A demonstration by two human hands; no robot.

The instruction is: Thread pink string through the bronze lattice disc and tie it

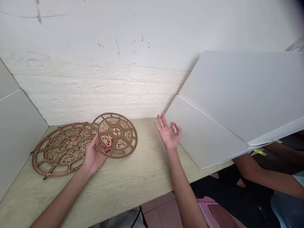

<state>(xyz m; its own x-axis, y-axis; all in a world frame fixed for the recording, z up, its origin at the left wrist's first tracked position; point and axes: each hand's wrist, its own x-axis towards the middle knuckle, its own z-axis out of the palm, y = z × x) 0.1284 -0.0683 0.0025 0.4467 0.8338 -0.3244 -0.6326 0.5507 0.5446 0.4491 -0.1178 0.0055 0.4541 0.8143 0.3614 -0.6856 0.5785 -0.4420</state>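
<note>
My left hand grips the lower left rim of a round bronze-coloured openwork disc with heart-shaped scrollwork, tilted up off the table. To its left, a larger disc of the same pattern lies flat, partly covered by the held one. On the right, my right hand is turned palm up. Its thumb and index finger pinch a thin, pale strand like wire or cord, which curves across the palm. The other fingers are spread.
A pale wooden table meets a white brick-patterned wall. White panels stand at the left and the right. Beyond the right panel, another person's arm shows, and a pink stool is below the table edge.
</note>
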